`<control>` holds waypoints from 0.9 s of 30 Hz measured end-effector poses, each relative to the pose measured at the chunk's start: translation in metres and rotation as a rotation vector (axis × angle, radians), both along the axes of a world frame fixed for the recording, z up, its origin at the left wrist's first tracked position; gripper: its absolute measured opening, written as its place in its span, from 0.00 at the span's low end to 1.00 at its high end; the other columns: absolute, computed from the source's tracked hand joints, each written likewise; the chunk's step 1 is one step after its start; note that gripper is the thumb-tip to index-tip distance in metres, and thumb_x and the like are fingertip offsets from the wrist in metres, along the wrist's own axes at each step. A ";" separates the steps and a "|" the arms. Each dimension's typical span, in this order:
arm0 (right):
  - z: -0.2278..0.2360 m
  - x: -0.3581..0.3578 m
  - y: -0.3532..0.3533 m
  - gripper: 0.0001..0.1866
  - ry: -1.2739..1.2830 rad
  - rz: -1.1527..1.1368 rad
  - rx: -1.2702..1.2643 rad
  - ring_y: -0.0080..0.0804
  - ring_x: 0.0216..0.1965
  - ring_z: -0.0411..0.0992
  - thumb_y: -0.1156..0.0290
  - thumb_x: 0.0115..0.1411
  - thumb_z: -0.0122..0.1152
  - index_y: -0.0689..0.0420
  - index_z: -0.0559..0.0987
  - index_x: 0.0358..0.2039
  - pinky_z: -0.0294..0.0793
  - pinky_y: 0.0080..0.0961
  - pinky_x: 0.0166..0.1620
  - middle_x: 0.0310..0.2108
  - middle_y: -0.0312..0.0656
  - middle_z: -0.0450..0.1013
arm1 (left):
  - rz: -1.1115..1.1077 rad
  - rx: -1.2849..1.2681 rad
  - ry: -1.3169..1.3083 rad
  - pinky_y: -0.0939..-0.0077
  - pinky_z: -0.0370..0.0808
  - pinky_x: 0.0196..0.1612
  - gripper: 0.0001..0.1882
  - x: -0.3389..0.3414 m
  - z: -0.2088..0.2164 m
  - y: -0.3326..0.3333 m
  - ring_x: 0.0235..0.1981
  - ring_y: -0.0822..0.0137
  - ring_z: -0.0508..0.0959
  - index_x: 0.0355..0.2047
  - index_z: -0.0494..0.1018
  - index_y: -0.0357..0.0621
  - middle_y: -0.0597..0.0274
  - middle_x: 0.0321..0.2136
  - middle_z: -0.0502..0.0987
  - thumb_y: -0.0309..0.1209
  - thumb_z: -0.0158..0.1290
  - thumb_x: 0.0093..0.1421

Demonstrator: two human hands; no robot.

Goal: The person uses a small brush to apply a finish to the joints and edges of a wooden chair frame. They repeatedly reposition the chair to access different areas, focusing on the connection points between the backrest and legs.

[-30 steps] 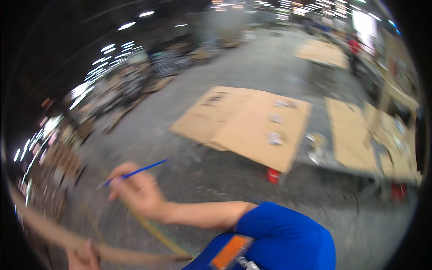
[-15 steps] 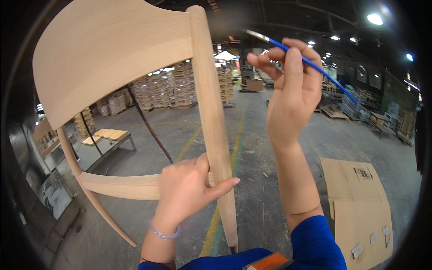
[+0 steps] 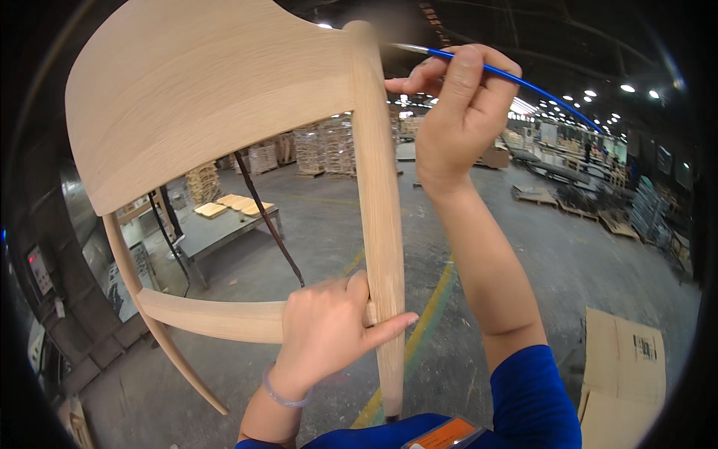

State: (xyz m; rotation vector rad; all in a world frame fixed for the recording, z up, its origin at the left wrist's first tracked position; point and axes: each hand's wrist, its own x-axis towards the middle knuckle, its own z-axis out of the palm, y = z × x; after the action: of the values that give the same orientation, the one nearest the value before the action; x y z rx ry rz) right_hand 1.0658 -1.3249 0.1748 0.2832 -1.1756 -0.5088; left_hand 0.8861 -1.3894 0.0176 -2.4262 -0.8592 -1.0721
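A pale bare-wood chair frame [image 3: 209, 97] fills the left and middle of the head view, with a wide curved backrest, a straight post [image 3: 380, 194] on its right and a lower rail [image 3: 217, 318]. My left hand [image 3: 325, 318] grips the rail where it meets that post, thumb laid across the post. High on the right, my right hand [image 3: 467, 101] pinches a slim paintbrush with a blue handle [image 3: 538, 88]. Its pale tip points left, close to the post's upper end; whether it touches is too blurred to tell. My extended right fingers are beside the post.
A grey table [image 3: 228, 233] bearing several light wood pieces stands behind the frame. Dark thin rods [image 3: 268, 217] hang down behind the backrest. Flattened cardboard [image 3: 624, 359] lies on the floor at right. Stacked wooden parts [image 3: 329, 146] stand far back, and a control box [image 3: 40, 269] is at left.
My right hand has brought the paintbrush left, toward the post's top end. My left hand keeps its grip. The view has swung, so frame and background sit differently.
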 end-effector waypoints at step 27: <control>0.014 -0.002 0.028 0.07 -0.089 0.068 0.012 0.19 0.20 0.67 0.70 0.78 0.47 0.61 0.66 0.43 0.76 0.21 0.20 0.25 0.38 0.68 | 0.059 -0.025 0.044 0.70 0.70 0.17 0.36 0.001 -0.013 0.023 0.12 0.61 0.75 0.21 0.72 0.42 0.59 0.12 0.72 0.66 0.60 0.58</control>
State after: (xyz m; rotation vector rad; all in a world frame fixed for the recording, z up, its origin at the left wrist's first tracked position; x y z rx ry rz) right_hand 1.0637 -1.2968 0.1886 0.3581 -1.2456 -0.4474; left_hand 0.8866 -1.3661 0.0045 -2.4196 -0.9295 -0.9881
